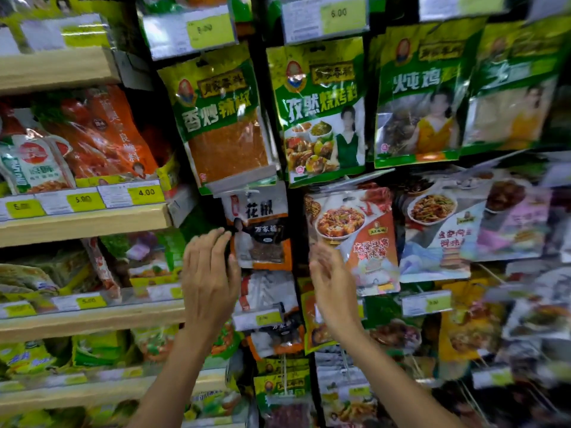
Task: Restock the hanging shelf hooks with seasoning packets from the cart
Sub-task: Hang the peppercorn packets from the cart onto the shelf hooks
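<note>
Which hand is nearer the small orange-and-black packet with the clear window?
Left. The left hand has its fingertips at the left edge of the small orange-and-black packet; the right hand is apart to its right, before the red packet picturing a plated dish.

There is one camera, worn on the person's head. It faces straight at the shop display and tips only slightly downward. It is very close: the hanging green foil seasoning packets (318, 109) fill the upper middle, with their print large enough to read. To the left, pale wooden shelves (83, 220) with yellow price tags (146, 193) slant away and bend with the wide lens. The right edge of the view smears into blur. Two bare forearms rise from the bottom edge. The left hand (210, 282) and right hand (333, 285) reach mid-frame, close in front of the lens.
</note>
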A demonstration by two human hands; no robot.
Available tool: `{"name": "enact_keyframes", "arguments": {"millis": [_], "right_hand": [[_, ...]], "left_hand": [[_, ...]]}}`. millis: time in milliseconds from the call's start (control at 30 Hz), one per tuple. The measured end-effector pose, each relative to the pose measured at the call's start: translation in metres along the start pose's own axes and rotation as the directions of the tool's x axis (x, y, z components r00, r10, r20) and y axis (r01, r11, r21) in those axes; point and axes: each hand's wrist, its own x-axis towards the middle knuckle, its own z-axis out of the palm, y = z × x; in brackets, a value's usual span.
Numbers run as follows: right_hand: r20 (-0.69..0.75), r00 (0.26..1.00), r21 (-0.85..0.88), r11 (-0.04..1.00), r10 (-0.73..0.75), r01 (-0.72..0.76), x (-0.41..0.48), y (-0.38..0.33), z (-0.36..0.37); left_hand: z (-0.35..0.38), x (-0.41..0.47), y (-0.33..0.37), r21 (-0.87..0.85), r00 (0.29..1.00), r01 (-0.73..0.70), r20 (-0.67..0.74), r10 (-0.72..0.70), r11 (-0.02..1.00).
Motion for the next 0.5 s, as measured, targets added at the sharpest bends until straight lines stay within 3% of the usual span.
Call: {"name": "enact_keyframes", "arguments": {"millis": [133,233,400,500], "right_hand": [[-0.138,0.986,-0.055,0.993,0.098,-0.106,-0.052,0.038,-0.094],[-0.260,0.939,-0.070,0.965,0.227,-0.253,-0.097,0.075,-0.175],[-0.477,0.787,-0.063,0.877,0.392,-0.476,-0.179,0.131,-0.318],[-0.580,0.687,-0.076,0.810,0.438,-0.581,-0.229,0.158,-0.402]], "left_hand": [[0.018,-0.040,0.099,-0.278,0.943,0.210,0.310,-0.119,0.937],[0.035,-0.076,0.188,-0.390,0.769,0.506,0.608,-0.198,0.769],[0.056,-0.134,0.356,-0.384,0.529,0.750,0.837,-0.139,0.539],[0.061,-0.169,0.452,-0.334,0.431,0.788,0.899,-0.077,0.517]]}}
